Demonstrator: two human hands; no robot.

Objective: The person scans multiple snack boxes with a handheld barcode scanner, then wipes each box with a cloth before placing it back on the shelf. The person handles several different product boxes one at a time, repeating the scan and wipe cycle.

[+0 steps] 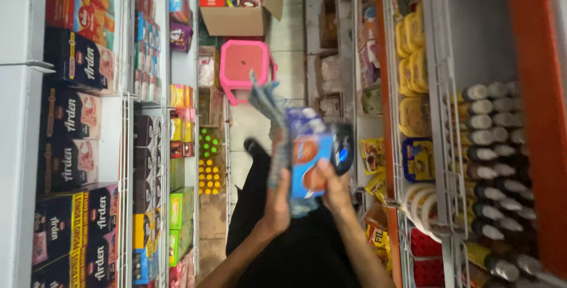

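I have both hands, left hand point(277, 196) and right hand point(332, 189), closed around blue snack packets point(308, 158), none shelved yet, shelves point(440, 116) right.

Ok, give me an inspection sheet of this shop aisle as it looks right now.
Surface: tiled floor between shelves.
Job's things: blue snack packets, a bundle held in front of the person, blurred.
Clutter: pink stool and open cardboard box on the floor.
Hands: left hand and right hand both grip the packets.
Cables: nothing seen.
Surroundings: dark boxes on the left shelf; capped bottles and yellow packs in the wire racks on the right.
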